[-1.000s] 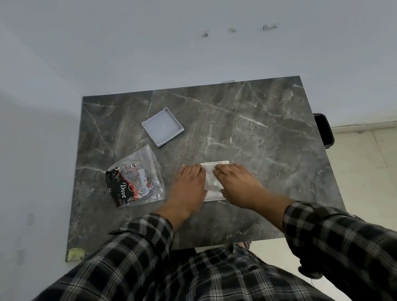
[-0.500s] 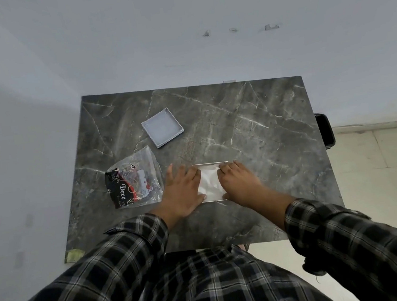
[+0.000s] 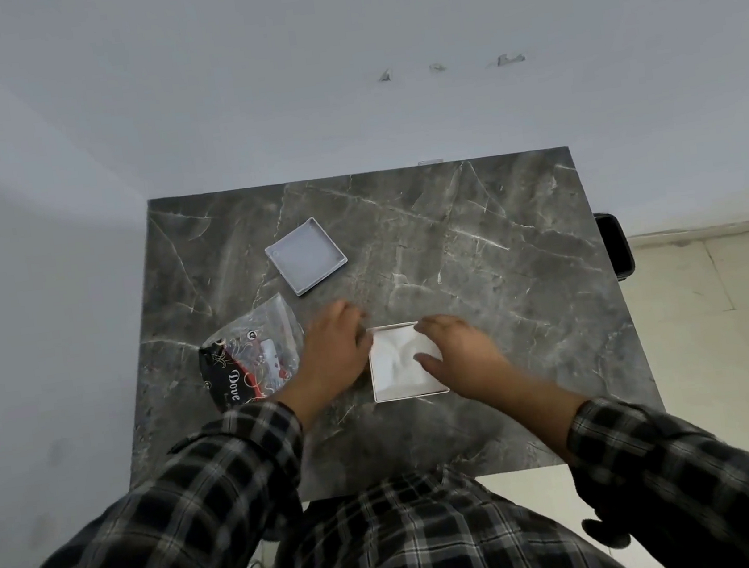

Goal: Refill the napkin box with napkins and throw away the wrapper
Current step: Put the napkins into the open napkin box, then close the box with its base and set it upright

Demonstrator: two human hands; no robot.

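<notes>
A white square napkin box (image 3: 406, 392) sits near the table's front middle, filled with white napkins (image 3: 397, 358) that are dented in the centre. My right hand (image 3: 462, 353) lies over the box's right side, fingers spread, thumb resting on the napkins. My left hand (image 3: 331, 351) is just left of the box, fingers apart, holding nothing. The clear plastic wrapper (image 3: 250, 356) with black and red print lies flat on the table to the left of that hand. The grey square lid (image 3: 307, 261) rests upside down further back.
The dark marble table (image 3: 475, 244) stands against a white wall, with another wall close on the left. A black bin (image 3: 615, 251) is on the floor past the table's right edge. Pale floor tiles lie to the right.
Both hands had been pressing down on the napkins. My left hand has now slid off to the left of the box, and my right hand has shifted to its right side, uncovering the napkins.
</notes>
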